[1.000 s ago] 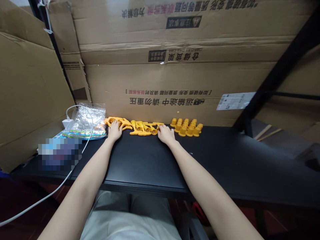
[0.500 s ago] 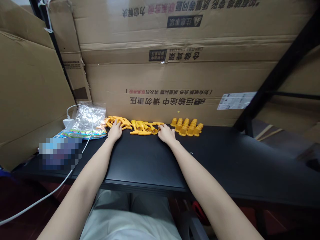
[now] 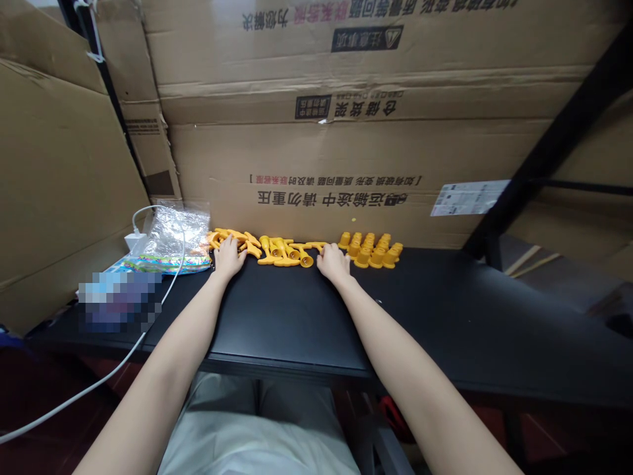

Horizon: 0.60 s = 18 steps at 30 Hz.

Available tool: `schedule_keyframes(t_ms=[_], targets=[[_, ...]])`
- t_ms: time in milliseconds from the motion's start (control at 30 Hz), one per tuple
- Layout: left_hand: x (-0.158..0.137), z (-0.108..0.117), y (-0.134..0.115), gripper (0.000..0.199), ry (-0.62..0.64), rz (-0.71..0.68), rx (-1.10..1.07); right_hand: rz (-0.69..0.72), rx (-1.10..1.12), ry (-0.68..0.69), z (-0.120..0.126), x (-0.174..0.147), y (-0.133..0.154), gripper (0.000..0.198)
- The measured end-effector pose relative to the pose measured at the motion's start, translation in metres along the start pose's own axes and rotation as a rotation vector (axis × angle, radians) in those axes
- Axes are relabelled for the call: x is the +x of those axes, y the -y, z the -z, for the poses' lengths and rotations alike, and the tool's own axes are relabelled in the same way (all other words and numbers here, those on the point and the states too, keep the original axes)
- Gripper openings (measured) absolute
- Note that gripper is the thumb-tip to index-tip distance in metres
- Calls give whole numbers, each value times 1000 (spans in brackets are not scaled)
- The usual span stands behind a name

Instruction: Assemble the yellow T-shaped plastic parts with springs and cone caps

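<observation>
My left hand (image 3: pixel 229 257) rests at the pile of orange T-shaped plastic pieces (image 3: pixel 252 247), its fingers apart and their tips partly hidden among them. My right hand (image 3: pixel 333 262) is closed, with its fingers curled away from me. A yellow cone-shaped piece seems to be inside it, mostly hidden by the hand. Between my hands lie several yellow cone-shaped pieces (image 3: pixel 306 260) on their sides, mixed with T-shaped pieces (image 3: pixel 285 262). Just right of my right hand, several yellow cone-shaped pieces (image 3: pixel 362 257) stand upright in close rows, wide ends down.
Everything lies on a black tabletop (image 3: pixel 291 316). Cardboard (image 3: pixel 297 152) walls the back. At left are a clear plastic bag (image 3: pixel 180 227), a white plug (image 3: pixel 135 241) and a white cable (image 3: pixel 119 366) hanging over the front edge. A black metal post (image 3: pixel 539 145) slants at right.
My right hand has shifted slightly right, and the yellow cone-shaped piece that showed beside its fingers no longer shows there. My left hand has moved slightly right within the pile, shifting some T-shaped pieces.
</observation>
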<state>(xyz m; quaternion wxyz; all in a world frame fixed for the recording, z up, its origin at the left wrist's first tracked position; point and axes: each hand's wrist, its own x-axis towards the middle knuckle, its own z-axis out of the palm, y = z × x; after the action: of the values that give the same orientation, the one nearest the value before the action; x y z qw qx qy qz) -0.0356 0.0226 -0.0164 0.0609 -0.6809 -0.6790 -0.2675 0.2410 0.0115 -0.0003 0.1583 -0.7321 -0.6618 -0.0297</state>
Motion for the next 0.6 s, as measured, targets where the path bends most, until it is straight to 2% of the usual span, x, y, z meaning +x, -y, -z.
schedule_keyframes(t_ms=[100, 233, 467, 600], targets=[[1, 0, -1, 27, 2, -121, -7, -28, 25, -7, -3, 2, -4, 28], [0, -1, -5, 27, 79, -216, 8, -54, 89, -10, -6, 5, -6, 31], [-3, -4, -6, 41, 68, -66, 106, -134, 84, -37, -12, 11, -12, 38], [-5, -5, -6, 52, 91, 9, 135, -110, 15, -31, -16, 14, -18, 35]])
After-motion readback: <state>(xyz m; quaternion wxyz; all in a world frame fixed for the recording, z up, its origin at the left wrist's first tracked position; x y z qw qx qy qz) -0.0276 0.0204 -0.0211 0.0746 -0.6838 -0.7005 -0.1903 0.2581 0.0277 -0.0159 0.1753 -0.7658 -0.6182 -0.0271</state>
